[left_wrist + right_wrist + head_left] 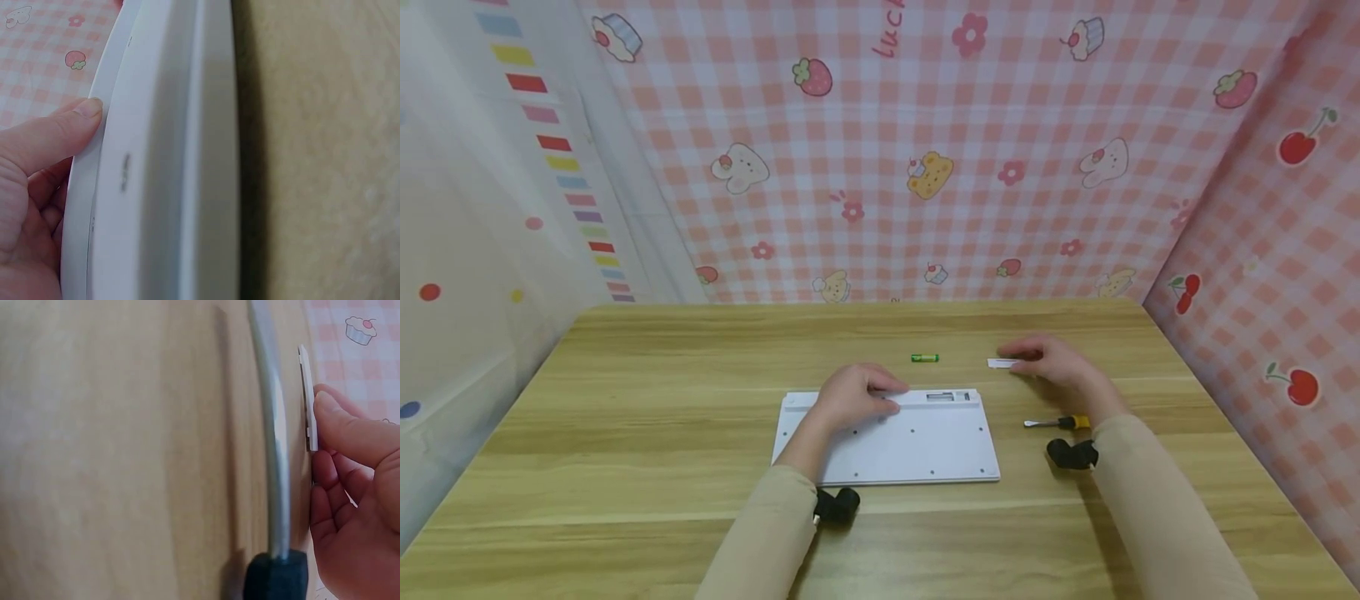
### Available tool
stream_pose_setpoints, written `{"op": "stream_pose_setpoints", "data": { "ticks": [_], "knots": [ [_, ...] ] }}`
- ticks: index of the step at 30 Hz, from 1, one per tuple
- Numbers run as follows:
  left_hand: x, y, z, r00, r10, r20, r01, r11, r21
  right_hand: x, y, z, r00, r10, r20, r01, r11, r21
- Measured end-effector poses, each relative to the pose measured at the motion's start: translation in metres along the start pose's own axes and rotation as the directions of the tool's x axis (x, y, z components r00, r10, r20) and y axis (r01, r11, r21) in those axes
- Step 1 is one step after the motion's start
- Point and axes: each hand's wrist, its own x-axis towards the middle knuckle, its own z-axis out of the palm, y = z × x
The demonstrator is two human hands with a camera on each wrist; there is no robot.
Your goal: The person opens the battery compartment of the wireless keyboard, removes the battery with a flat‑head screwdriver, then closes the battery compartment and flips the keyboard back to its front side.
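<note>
A white keyboard lies face down, its underside dotted with small screws. Its battery compartment is uncovered near the far right corner. My left hand grips the keyboard's far edge; in the left wrist view the thumb presses its rim and the other fingers are partly hidden behind it. Beyond the keyboard on the right, my right hand pinches a small white battery cover. The right wrist view shows the cover edge-on against the thumb, close to the tabletop.
A green battery lies on the wooden table beyond the keyboard. To the keyboard's right is a screwdriver with a yellow and black handle, its shaft crossing the right wrist view. Patterned cloths hang behind and at the sides.
</note>
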Motion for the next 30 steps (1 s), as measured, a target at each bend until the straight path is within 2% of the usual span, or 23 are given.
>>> {"op": "stream_pose_setpoints", "data": {
  "ticks": [11,21,30],
  "knots": [
    [-0.0001,-0.0006,-0.0006,1.0,-0.009,-0.004,0.01,1.0,0.013,0.0,-0.0003,0.0036,0.998,0.023,-0.055,-0.024,0.999,-0.022],
    [-0.001,0.0013,-0.002,1.0,0.017,0.001,-0.017,1.0,0.015,-0.0057,-0.003,0.0067,0.992,0.08,-0.099,-0.083,0.996,-0.019],
    [-0.0006,0.0001,-0.0011,1.0,0.011,0.01,-0.011,1.0,0.009,-0.0088,-0.0075,0.0059,0.989,0.08,-0.125,-0.086,0.995,-0.046]
  ]
}}
